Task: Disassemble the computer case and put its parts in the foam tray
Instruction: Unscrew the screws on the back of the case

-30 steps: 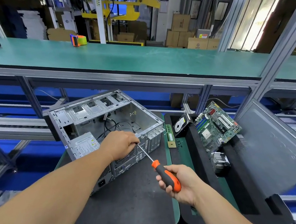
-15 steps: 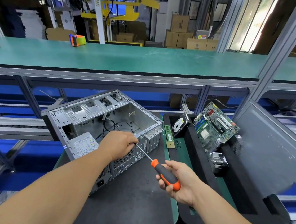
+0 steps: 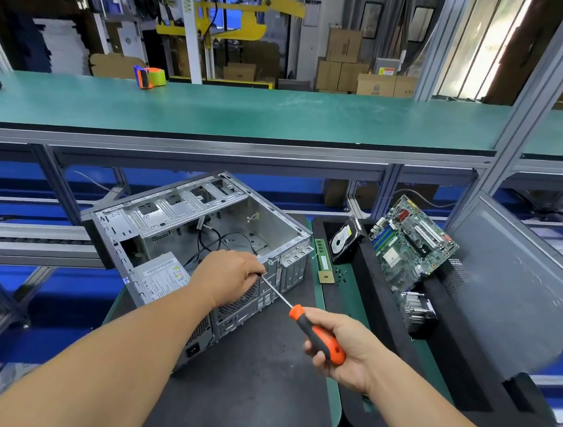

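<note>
The computer case (image 3: 205, 255) lies on its side on a dark mat (image 3: 255, 381) at the near edge of the surface, open side up, rear panel turned toward the person. It is a stamped sheet-metal shell: stiff, probably fairly heavy with the power supply (image 3: 162, 276) still seated in its near left corner, and likely sharp along its folded edges and perforated rear grille. Loose black cables lie inside, limp and apt to snag. Judging by its build, the safest places to take hold are the rolled top rim and the solid corners, not the thin slot covers or the vent mesh, which could flex.

The left hand (image 3: 231, 275) rests curled over the rear rim of the case, fingers folded down at the point where the tool tip meets the metal; whether it pinches a screw there is hidden. The right hand (image 3: 341, 345) is wrapped firmly round the orange and black handle of a screwdriver (image 3: 304, 321), whose slim shaft runs up and left to that same rear edge. The shaft is smooth steel and could slip off a screw head if it tilts.

To the right, the foam tray (image 3: 369, 280) already carries a hard drive (image 3: 343, 241), a motherboard (image 3: 410, 242) propped at a slant and a finned heatsink (image 3: 416, 310); all are fragile and best held by their edges. A memory stick (image 3: 322, 261) lies just beside the case, between it and the tray. A grey side panel (image 3: 527, 286) leans over the tray's right end.
</note>
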